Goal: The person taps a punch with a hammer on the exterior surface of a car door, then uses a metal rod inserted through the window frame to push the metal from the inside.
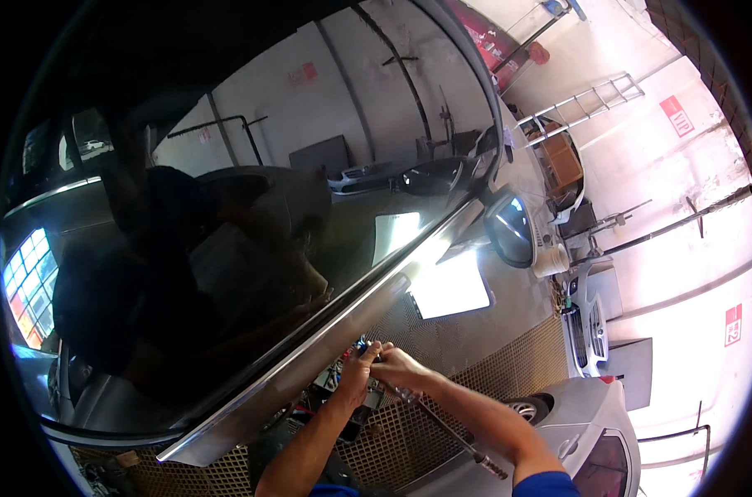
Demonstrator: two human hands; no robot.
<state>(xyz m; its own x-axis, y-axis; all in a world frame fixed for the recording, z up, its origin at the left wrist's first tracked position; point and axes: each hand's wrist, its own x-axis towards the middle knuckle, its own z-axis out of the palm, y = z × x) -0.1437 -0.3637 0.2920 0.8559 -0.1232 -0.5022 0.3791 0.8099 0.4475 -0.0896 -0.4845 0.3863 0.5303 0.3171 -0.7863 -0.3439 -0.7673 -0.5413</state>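
My left hand [356, 379] and my right hand [396, 367] are together, both closed, beside the lower part of a car door [309, 364]. A long metal rod tool [446, 428] with a ridged end slants from beneath my right hand down to the lower right. The fingers of my right hand appear wrapped round its upper end. A small blue bit shows at my left fingertips, but what that hand grips is mostly hidden. Under my hands lies a dark box [355, 422] with small coloured items, too small to name.
The dark car window [227, 273] fills the left, reflecting the room. Ahead are a side mirror [510, 228] and a bright white panel [452, 288]. A grey car [575, 414] stands at right on grated floor [508, 356]. Bumpers [587, 327] and a ladder [587, 103] are along the wall.
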